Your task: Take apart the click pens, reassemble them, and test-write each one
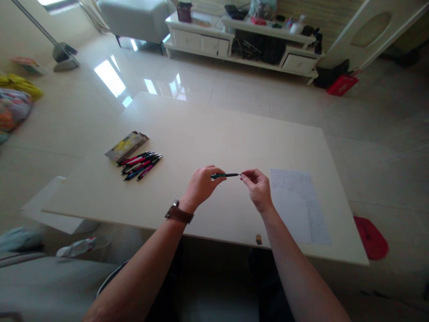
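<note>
My left hand [203, 185] grips a dark green and black pen [229, 175] by its barrel, held level above the table. The pen's tip end points right, where the fingertips of my right hand [257, 185] pinch a small, pale piece at the tip; whether that piece is joined to the pen I cannot tell. Off to the left lies a pile of several pens [140, 165] with dark, red, blue and purple barrels. Behind the pile is a grey and yellow cardboard box [127, 146] with its flap up at the right end.
A sheet of lined paper [295, 214] lies on the white table [228, 129], right of my right hand. A small yellow and brown figure [258, 239] sits by the near edge. Across the floor stand a white TV cabinet [201, 42] and a grey seat [137, 20].
</note>
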`<control>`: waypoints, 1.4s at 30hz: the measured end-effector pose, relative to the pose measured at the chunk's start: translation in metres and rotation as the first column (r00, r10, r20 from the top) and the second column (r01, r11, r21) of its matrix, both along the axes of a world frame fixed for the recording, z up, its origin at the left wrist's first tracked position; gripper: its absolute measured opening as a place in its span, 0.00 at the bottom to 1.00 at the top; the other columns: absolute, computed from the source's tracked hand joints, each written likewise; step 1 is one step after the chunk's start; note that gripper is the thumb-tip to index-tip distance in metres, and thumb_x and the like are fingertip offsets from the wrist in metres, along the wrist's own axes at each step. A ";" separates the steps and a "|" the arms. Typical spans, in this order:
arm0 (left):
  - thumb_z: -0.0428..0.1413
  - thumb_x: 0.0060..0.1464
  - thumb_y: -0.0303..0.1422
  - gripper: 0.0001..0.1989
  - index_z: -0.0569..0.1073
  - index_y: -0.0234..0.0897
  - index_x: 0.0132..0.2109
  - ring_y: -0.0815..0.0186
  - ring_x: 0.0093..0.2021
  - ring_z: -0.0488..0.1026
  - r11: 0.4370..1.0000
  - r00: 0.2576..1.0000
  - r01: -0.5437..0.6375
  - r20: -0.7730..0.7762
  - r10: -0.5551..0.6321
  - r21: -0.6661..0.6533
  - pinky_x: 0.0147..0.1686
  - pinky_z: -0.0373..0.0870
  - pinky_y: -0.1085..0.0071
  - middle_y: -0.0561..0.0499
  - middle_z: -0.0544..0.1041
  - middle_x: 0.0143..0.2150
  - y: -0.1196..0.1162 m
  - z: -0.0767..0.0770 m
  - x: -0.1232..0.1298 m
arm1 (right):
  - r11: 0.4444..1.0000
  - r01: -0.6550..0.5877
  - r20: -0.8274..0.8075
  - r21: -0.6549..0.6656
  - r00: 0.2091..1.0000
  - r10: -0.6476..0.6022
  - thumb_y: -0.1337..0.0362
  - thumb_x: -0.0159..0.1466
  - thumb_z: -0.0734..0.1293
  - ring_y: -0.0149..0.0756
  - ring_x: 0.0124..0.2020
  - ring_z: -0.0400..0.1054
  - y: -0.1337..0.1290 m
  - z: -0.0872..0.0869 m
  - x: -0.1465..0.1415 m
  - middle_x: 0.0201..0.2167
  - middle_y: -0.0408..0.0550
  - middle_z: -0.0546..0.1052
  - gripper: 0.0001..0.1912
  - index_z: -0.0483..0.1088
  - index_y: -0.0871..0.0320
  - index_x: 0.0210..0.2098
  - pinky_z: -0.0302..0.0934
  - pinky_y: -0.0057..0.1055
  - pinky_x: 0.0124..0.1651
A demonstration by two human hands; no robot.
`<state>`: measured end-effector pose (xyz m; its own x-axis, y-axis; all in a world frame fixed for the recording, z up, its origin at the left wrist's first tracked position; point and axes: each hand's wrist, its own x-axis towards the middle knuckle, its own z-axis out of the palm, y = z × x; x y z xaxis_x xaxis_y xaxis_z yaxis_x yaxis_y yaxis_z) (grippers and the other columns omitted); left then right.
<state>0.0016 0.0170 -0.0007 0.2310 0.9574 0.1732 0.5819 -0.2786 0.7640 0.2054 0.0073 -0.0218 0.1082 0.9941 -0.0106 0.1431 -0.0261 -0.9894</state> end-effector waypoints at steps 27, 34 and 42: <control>0.62 0.56 0.33 0.05 0.82 0.42 0.41 0.67 0.34 0.74 0.997 0.997 0.076 0.025 -0.076 0.007 0.37 0.67 0.69 0.50 0.80 0.37 -0.003 0.001 0.000 | 0.956 -0.189 0.106 -0.226 0.971 0.217 0.42 0.65 0.62 0.31 0.21 0.64 0.000 0.008 0.007 0.20 0.45 0.72 0.26 0.71 0.59 0.26 0.56 0.28 0.24; 0.62 0.57 0.34 0.05 0.82 0.41 0.41 0.68 0.34 0.75 0.997 0.996 0.077 0.035 -0.077 0.000 0.37 0.67 0.70 0.51 0.81 0.36 -0.003 0.001 0.001 | 0.944 -0.287 0.105 -0.163 0.946 0.306 0.49 0.65 0.65 0.30 0.23 0.62 0.000 0.011 0.009 0.20 0.41 0.69 0.20 0.68 0.57 0.25 0.55 0.28 0.28; 0.63 0.56 0.34 0.06 0.82 0.41 0.40 0.67 0.34 0.74 1.000 0.998 0.006 0.058 -0.006 0.007 0.37 0.68 0.69 0.51 0.81 0.36 -0.003 0.002 -0.001 | 0.959 -0.104 0.474 -0.263 0.852 0.222 0.42 0.69 0.52 0.41 0.38 0.71 0.002 0.002 0.027 0.35 0.52 0.77 0.27 0.71 0.56 0.36 0.62 0.35 0.42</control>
